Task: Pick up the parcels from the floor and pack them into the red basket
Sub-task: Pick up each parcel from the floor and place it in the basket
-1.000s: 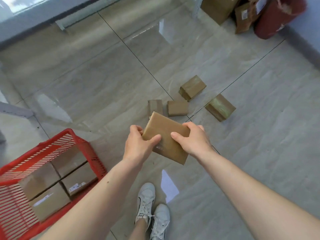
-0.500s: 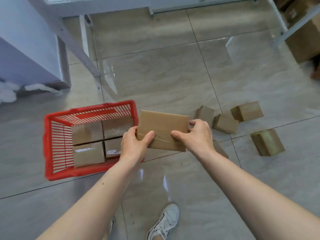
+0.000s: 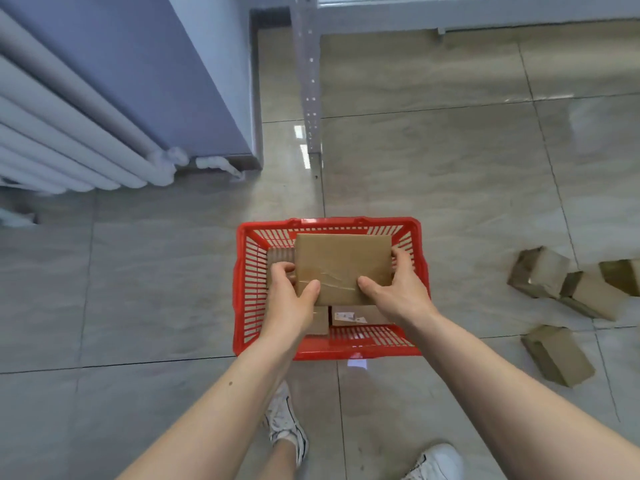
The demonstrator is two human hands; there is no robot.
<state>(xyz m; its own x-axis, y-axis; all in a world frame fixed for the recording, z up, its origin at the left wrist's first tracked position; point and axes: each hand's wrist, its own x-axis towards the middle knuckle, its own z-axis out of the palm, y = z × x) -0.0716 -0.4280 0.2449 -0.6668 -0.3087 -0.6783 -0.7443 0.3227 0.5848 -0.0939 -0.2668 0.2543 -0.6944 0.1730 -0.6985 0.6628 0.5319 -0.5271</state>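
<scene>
A flat brown cardboard parcel (image 3: 343, 265) hangs level over the red basket (image 3: 244, 282) on the tiled floor. My left hand (image 3: 289, 297) grips its left edge and my right hand (image 3: 398, 292) grips its right edge, thumbs on top. Under it, parcels lie in the basket; one with a white label (image 3: 349, 315) shows at the near side. Several more brown parcels lie on the floor to the right: a near one (image 3: 557, 355), one further back (image 3: 542, 271) and one beside it (image 3: 594, 297).
A white radiator (image 3: 69, 133) and a blue-grey wall stand at the far left. A grey metal shelf leg (image 3: 310, 98) rises just behind the basket. My white shoes (image 3: 284, 420) are on the floor below my arms.
My view has swung left and the basket now lies straight ahead. Both hands have carried the flat parcel from beside the basket to directly over it.
</scene>
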